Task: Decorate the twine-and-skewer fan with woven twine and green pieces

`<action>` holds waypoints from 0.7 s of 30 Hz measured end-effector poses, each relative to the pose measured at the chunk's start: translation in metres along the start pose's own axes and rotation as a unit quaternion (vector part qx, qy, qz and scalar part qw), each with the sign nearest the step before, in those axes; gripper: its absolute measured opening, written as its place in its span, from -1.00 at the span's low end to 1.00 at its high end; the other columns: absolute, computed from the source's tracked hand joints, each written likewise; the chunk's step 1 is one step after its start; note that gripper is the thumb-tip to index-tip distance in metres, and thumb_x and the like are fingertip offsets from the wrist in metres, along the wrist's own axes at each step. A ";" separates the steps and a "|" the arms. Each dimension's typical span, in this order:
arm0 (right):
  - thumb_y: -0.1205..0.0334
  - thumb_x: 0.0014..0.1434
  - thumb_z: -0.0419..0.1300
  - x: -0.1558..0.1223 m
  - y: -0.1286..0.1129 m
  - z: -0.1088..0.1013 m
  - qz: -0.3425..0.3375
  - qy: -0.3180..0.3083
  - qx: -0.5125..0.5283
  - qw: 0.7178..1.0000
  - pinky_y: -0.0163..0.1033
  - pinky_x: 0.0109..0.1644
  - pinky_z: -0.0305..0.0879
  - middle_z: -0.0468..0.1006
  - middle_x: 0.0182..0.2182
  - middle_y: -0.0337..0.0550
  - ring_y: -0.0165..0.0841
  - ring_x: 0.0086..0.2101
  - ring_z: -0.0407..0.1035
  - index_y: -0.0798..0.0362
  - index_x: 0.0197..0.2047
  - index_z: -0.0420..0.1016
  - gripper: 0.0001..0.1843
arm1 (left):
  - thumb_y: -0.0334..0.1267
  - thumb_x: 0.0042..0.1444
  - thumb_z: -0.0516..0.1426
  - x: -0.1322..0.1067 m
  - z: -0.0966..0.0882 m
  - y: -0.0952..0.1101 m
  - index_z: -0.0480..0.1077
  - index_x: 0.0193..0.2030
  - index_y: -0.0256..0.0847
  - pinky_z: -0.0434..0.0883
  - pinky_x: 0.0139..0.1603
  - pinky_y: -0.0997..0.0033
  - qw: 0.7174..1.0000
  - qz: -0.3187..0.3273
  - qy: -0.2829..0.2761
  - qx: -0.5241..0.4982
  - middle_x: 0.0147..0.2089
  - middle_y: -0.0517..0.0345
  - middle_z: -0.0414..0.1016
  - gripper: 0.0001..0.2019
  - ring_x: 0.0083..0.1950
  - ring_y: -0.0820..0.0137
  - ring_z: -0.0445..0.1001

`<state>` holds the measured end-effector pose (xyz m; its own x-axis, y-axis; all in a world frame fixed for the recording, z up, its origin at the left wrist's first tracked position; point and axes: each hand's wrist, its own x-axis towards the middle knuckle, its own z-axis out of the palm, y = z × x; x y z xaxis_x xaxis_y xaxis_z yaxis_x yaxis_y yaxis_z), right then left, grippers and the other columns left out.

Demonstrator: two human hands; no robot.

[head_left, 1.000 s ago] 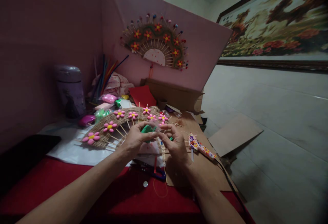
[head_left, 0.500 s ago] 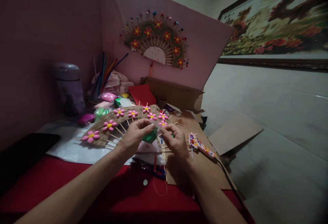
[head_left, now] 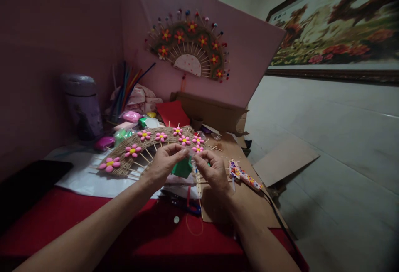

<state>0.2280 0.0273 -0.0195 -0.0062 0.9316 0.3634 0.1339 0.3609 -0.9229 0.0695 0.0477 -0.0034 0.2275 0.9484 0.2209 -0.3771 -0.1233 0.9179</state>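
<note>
Between my two hands hangs a clear plastic packet with a green lump in it, probably modelling clay. My left hand pinches its upper edge with thumb and forefinger. On the other side, my right hand pinches the same edge, close to the left fingertips. Just behind the hands lies a twine-wrapped fan with thin wooden sticks and several pink flowers with yellow centres. My hands and the packet cover part of its right side.
A flower-patterned glue gun with a black cord lies on cardboard at right. Blue-handled scissors lie on the red cloth. Bagged clay and a purple flask stand at left. A finished fan hangs behind.
The green lump hangs a little lower and more openly below my fingers. Both hands keep their pinch and have hardly moved; the camera view has shifted slightly.
</note>
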 end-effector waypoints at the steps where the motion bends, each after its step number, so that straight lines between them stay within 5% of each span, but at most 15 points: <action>1: -0.04 0.08 0.22 0.000 0.000 0.000 -0.001 0.000 0.001 1.000 -0.41 -0.63 -0.08 0.25 -0.64 -0.35 -0.55 -0.65 0.01 0.07 -0.40 0.39 -0.68 | -0.17 -0.12 0.32 0.000 0.000 0.000 0.51 -0.44 -0.29 0.32 -0.45 0.53 1.000 -0.003 -0.002 0.005 -0.48 0.14 0.49 -0.80 -0.49 0.52 0.38; 14: -0.03 0.08 0.22 0.000 0.000 0.000 -0.017 -0.004 -0.009 1.000 -0.39 -0.61 -0.06 0.26 -0.62 -0.34 -0.55 -0.63 0.01 0.08 -0.40 0.41 -0.69 | -0.18 -0.20 0.34 -0.001 0.002 0.001 0.52 -0.45 -0.29 0.32 -0.46 0.51 1.000 -0.008 -0.007 0.014 -0.50 0.13 0.49 -0.78 -0.50 0.49 0.38; 21: 0.03 0.10 0.22 0.000 0.002 -0.001 -0.045 0.002 -0.026 0.999 -0.36 -0.46 0.11 0.32 -0.56 -0.29 -0.49 -0.53 0.15 0.08 -0.43 0.42 -0.73 | -0.18 -0.17 0.32 -0.001 0.001 -0.001 0.51 -0.46 -0.31 0.31 -0.45 0.51 0.999 0.007 -0.003 0.043 -0.49 0.12 0.49 -0.78 -0.49 0.49 0.38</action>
<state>0.2292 0.0283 -0.0212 -0.0165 0.8953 0.4452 0.1834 0.4405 -0.8788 0.0706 0.0462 -0.0044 0.2287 0.9444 0.2362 -0.3019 -0.1619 0.9395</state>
